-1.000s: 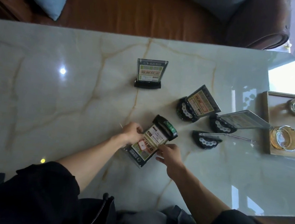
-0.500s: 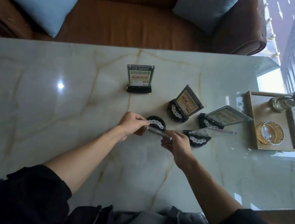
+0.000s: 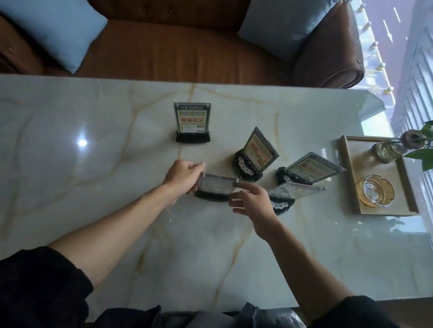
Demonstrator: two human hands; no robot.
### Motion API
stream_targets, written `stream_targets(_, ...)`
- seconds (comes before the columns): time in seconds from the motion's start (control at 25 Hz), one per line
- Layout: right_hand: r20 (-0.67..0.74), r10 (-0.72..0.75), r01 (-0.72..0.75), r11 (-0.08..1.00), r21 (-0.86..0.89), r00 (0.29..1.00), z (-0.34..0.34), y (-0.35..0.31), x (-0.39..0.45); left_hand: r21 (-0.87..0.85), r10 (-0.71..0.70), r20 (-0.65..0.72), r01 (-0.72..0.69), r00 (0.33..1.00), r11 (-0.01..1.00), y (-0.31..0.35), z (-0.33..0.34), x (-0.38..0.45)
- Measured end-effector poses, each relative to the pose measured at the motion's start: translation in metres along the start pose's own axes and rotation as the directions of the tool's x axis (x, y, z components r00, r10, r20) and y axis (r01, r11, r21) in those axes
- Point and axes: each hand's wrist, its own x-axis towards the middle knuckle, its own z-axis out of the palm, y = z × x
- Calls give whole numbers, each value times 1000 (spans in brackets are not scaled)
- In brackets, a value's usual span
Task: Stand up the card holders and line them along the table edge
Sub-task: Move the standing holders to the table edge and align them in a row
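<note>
The card holder in the hands (image 3: 216, 188) now stands on its dark base on the marble bench (image 3: 72, 188), near the middle, with its clear panel upright and facing away from the person. One second ago the same holder was lying tilted between the hands with its printed card facing up, so it has just been turned and set upright. The left hand (image 3: 182, 177) grips its left edge with the fingers closed around the panel. The right hand (image 3: 253, 201) is at its right edge with the fingers only loosely curled; I cannot tell if they really pinch the panel or only touch it.

I think this means the standing-up step for this holder is nearly finished, but it is not yet placed in a line along the edge.

I count five card holders. One far holder (image 3: 192, 122) stands straight, closer to the sofa side. Beside it to the right, a second holder (image 3: 258, 153) and a third holder (image 3: 309, 167) lean on their round bases, and a fourth holder (image 3: 291, 192) lies almost flat just beside the right hand. These three seem to need straightening too.

Further right there is one wooden tray (image 3: 345, 157), holding one amber ashtray (image 3: 375, 191) and one small vase (image 3: 387, 151) with a plant.
</note>
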Motion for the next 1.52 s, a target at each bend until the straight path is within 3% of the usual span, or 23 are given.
stream_targets(0.12,-65,-135,125,982,-139,989,-17,-18,-10,122,221,-86,-210,972,970,37,-1,-7)
stream_targets(0.28,-155,-351,309,920,-243,923,-60,-61,-26,89,391,31,-392,920,916,99,24,-32)
stream_targets(0.48,-243,-519,453,847,-279,820,-132,-97,-35,85,343,266,-377,901,922,130,87,-63)
stream_targets(0.64,-250,-661,415,675,-610,707,-181,-91,-15,134,180,398,-251,900,959,130,135,-79)
stream_targets(0.72,-175,-650,348,592,-727,739,-198,-83,0,203,136,403,-233,905,951,125,155,-85)
stream_targets(0.8,-93,-565,259,510,-820,820,-208,-75,12,284,133,368,-247,920,926,120,171,-89)
stream_targets(0.92,13,-495,259,433,-863,869,-218,-68,24,443,149,257,-253,955,860,118,191,-90)
stream_targets(1.08,121,-477,328,379,-865,870,-229,-67,40,555,225,46,-212,973,804,114,207,-94)
stream_targets(1.28,198,-472,370,306,-877,859,-244,-73,52,580,285,-93,-181,954,795,111,216,-102)
stream_targets(1.4,229,-506,410,280,-868,831,-256,-74,57,603,270,-87,-165,959,781,107,222,-105)
stream_targets(1.52,217,-515,411,299,-861,829,-266,-73,59,620,322,-10,-246,947,745,108,224,-112)
